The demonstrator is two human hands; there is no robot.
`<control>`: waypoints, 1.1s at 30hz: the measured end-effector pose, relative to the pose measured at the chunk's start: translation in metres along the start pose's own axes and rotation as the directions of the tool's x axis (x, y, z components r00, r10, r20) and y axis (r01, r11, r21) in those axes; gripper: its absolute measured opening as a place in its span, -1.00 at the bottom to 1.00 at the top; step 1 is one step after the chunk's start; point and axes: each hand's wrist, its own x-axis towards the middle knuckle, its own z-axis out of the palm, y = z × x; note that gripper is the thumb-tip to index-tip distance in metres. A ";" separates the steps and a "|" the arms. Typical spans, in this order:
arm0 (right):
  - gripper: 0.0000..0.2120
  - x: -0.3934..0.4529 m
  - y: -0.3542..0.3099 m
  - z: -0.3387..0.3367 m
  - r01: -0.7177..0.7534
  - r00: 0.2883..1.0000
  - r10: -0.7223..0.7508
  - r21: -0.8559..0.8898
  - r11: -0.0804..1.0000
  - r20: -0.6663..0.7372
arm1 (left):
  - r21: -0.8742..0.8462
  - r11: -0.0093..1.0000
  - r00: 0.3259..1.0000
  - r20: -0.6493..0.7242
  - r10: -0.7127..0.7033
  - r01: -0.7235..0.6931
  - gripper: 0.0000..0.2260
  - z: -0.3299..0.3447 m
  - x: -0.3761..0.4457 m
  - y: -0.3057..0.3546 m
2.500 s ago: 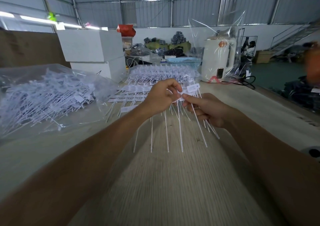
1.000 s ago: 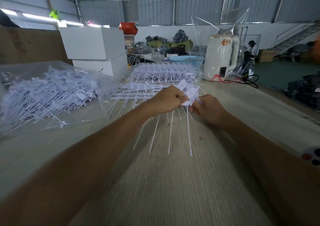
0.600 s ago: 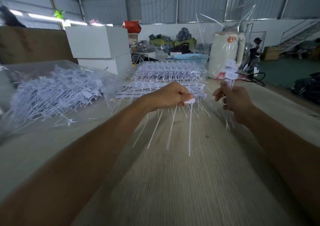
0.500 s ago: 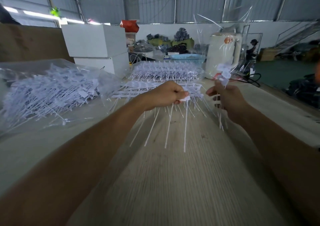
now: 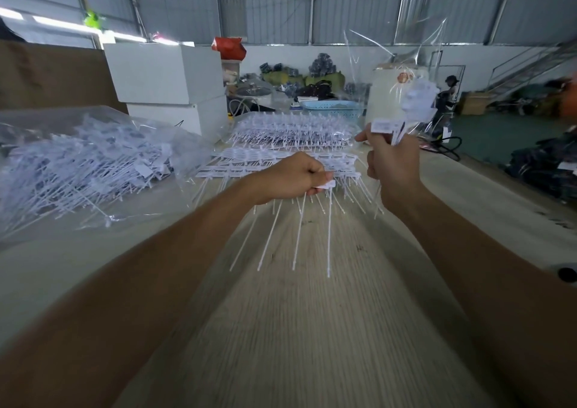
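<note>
White tag ties (image 5: 299,235) hang in a row from the left hand (image 5: 293,179), held above the middle of the table (image 5: 312,329). Their thin tails point down and toward the near edge, fanned apart, with the tips clear of the wood. The left fingers (image 5: 315,178) are curled tight round the heads of this row. To its right and slightly higher, the right hand (image 5: 393,167) grips a second bundle of ties (image 5: 416,100), fingers clamped on the stems, with the flat tags sticking up above the fist and blurred. The two hands are near each other but apart. Behind them, further rows of ties (image 5: 290,129) lie flat on the table. At far left lies a clear bag of ties (image 5: 84,164), with white boxes (image 5: 162,73) behind it.
</note>
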 end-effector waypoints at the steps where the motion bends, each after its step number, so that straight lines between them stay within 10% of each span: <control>1: -0.77 0.001 0.001 -0.002 -0.013 1.000 0.013 0.002 1.000 0.000 | 0.003 1.000 1.000 0.003 -0.005 0.005 -0.64 0.000 0.000 0.000; 33: -0.68 0.001 0.038 -0.012 -0.085 0.972 0.115 -0.150 0.985 0.203 | 0.017 0.999 0.999 0.018 -0.044 0.043 -0.65 0.004 -0.002 0.003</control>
